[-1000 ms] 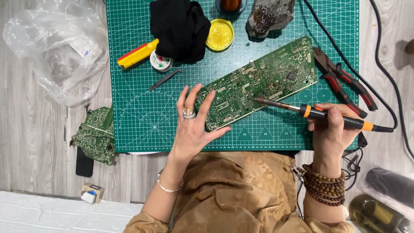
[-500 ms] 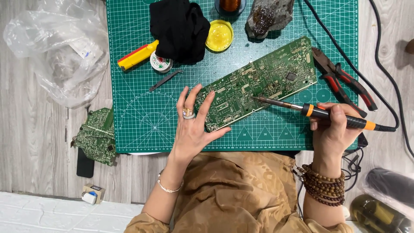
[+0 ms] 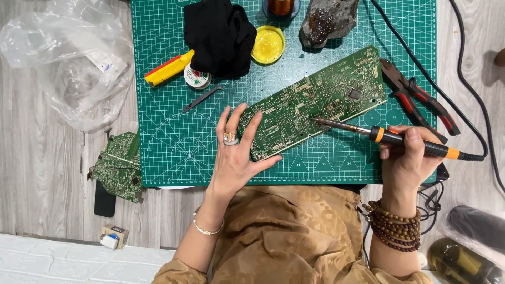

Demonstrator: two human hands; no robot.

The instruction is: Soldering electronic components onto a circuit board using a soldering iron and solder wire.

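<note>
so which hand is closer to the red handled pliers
Right. The right hand grips the soldering iron just below the pliers, nearly touching the handles. The left hand rests on the circuit board's opposite end, far across the mat.

A grey wooden floor (image 3: pixel 47 173) carries a green cutting mat (image 3: pixel 168 137). Left of the hands lie a clear plastic bag (image 3: pixel 63 58) and a small circuit board (image 3: pixel 120 165); right of them, black cables (image 3: pixel 473 105).
</note>
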